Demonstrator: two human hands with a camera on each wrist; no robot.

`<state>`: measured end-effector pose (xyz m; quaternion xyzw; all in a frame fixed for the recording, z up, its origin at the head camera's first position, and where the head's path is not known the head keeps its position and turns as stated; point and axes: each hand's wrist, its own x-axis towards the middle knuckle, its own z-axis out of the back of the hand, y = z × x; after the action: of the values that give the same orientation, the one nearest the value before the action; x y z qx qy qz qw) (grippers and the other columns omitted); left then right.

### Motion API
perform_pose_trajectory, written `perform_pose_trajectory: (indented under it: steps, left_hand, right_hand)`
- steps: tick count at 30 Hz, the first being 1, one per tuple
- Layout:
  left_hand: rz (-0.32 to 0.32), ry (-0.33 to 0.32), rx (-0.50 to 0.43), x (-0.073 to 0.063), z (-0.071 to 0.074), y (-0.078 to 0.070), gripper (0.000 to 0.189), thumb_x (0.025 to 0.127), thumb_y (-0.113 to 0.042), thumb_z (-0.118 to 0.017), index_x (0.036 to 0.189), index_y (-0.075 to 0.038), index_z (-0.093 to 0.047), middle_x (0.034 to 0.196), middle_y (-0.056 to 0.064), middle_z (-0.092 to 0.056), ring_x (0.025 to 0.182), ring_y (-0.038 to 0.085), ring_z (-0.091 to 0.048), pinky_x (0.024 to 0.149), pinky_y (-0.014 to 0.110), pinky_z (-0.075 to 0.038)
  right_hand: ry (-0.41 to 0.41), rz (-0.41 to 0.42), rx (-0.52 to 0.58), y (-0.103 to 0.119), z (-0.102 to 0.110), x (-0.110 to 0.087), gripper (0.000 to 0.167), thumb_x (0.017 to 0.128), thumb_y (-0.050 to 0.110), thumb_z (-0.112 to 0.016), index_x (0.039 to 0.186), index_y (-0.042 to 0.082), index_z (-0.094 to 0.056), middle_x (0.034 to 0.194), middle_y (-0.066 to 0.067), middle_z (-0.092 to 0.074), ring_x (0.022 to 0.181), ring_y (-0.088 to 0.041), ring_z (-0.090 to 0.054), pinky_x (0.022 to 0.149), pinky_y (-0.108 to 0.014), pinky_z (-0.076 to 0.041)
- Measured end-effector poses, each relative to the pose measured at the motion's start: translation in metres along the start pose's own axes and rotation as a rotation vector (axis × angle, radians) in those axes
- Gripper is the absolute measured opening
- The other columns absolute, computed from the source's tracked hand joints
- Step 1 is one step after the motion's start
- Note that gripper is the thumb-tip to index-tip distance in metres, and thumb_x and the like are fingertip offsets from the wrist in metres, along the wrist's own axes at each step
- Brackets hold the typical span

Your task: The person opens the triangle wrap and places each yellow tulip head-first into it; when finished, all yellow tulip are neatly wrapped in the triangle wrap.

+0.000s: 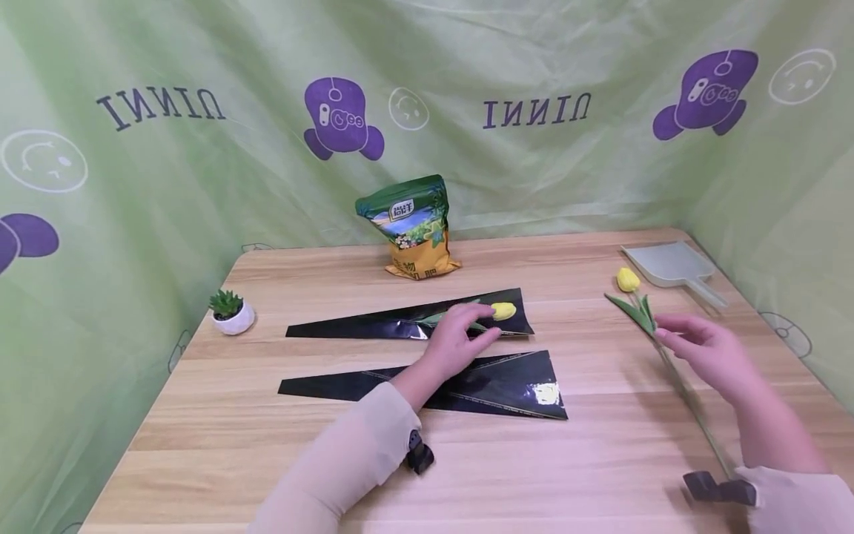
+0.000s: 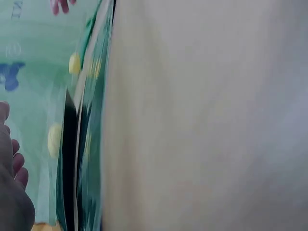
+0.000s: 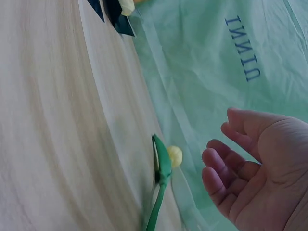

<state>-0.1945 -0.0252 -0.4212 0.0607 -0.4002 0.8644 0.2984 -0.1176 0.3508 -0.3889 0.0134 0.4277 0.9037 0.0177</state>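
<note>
A yellow tulip [image 1: 503, 311] lies in or on the farther black flower sleeve [image 1: 347, 328], its bloom near the wide end. My left hand [image 1: 457, 341] is over that sleeve, fingertips near the bloom, covering part of the leaves; in the left wrist view it appears apart from it. A second black sleeve [image 1: 507, 386] lies flat, closer to me. To the right, another yellow tulip [image 1: 627, 279] with a long green stem lies on the table. My right hand [image 1: 710, 356] is beside its leaves; in the right wrist view the loosely bent fingers [image 3: 216, 185] hold nothing.
A green and yellow bag [image 1: 416, 237] stands at the back of the wooden table [image 1: 220, 437]. On the left is a small succulent in a white pot [image 1: 235, 319]. A grey dustpan-like scoop [image 1: 670, 263] lies at the back right. Green printed cloth [image 1: 267, 59] hangs around.
</note>
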Motion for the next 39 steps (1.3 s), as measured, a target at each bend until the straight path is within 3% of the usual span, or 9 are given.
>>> perform_pose_trajectory:
  steps: [6, 13, 19, 26, 33, 36, 39]
  left_hand:
    - [-0.025, 0.125, -0.032, -0.015, -0.015, -0.014, 0.042, 0.091, -0.032, -0.069, 0.127, -0.011, -0.064, 0.132, 0.004, -0.064, 0.128, 0.021, -0.054, 0.111, 0.036, -0.043]
    - [-0.015, 0.258, 0.083, -0.025, -0.029, -0.019, 0.043, 0.09, -0.034, -0.072, 0.127, -0.014, -0.065, 0.128, 0.0, -0.066, 0.125, 0.017, -0.056, 0.111, 0.029, -0.041]
    - [-0.02, 0.272, 0.143, -0.029, -0.034, -0.022, 0.043, 0.088, -0.035, -0.073, 0.124, -0.013, -0.067, 0.125, 0.0, -0.068, 0.125, 0.018, -0.055, 0.113, 0.028, -0.039]
    - [0.003, 0.252, 0.205, -0.031, -0.038, -0.021, 0.046, 0.084, -0.043, -0.076, 0.12, -0.015, -0.07, 0.119, -0.001, -0.067, 0.119, 0.017, -0.055, 0.107, 0.025, -0.042]
    - [-0.037, 0.257, 0.276, -0.031, -0.039, -0.02, 0.041, 0.085, -0.041, -0.075, 0.117, -0.015, -0.073, 0.116, -0.002, -0.066, 0.116, 0.015, -0.055, 0.107, 0.026, -0.041]
    - [-0.06, 0.251, 0.298, -0.031, -0.039, -0.02, 0.039, 0.085, -0.041, -0.075, 0.114, -0.015, -0.074, 0.115, -0.003, -0.066, 0.114, 0.015, -0.055, 0.106, 0.026, -0.041]
    - [-0.074, 0.245, 0.309, -0.032, -0.04, -0.021, 0.037, 0.086, -0.04, -0.074, 0.112, -0.014, -0.075, 0.114, -0.002, -0.067, 0.113, 0.016, -0.056, 0.105, 0.026, -0.041]
  right_hand:
    - [0.01, -0.045, 0.048, -0.019, 0.006, -0.003, 0.024, 0.098, 0.029, -0.06, 0.12, 0.019, -0.061, 0.094, 0.045, -0.05, 0.082, 0.017, -0.054, 0.067, -0.009, -0.049]
    - [0.076, -0.148, 0.035, -0.03, 0.005, -0.001, 0.051, 0.099, 0.037, -0.057, 0.131, -0.002, -0.052, 0.088, 0.039, -0.052, 0.078, 0.009, -0.057, 0.065, -0.019, -0.052]
    - [0.089, -0.171, 0.044, -0.039, 0.0, -0.001, 0.039, 0.099, 0.036, -0.057, 0.124, 0.006, -0.06, 0.085, 0.034, -0.055, 0.076, 0.007, -0.055, 0.064, -0.02, -0.052]
    - [0.084, -0.182, -0.027, -0.041, -0.001, 0.001, 0.063, 0.099, 0.04, -0.055, 0.137, -0.01, -0.045, 0.087, 0.038, -0.047, 0.077, 0.01, -0.051, 0.064, -0.017, -0.049]
    - [0.071, -0.159, -0.068, -0.039, -0.001, 0.002, 0.062, 0.099, 0.038, -0.055, 0.136, -0.011, -0.046, 0.094, 0.033, -0.05, 0.079, 0.018, -0.046, 0.065, -0.011, -0.045]
    - [0.07, -0.147, -0.08, -0.039, -0.002, 0.002, 0.06, 0.099, 0.037, -0.055, 0.135, -0.011, -0.048, 0.098, 0.02, -0.061, 0.079, 0.018, -0.045, 0.065, -0.012, -0.044]
    - [0.075, -0.138, -0.123, -0.038, -0.004, 0.001, 0.058, 0.1, 0.036, -0.054, 0.133, -0.011, -0.05, 0.11, -0.014, -0.068, 0.08, 0.019, -0.042, 0.067, -0.017, -0.042]
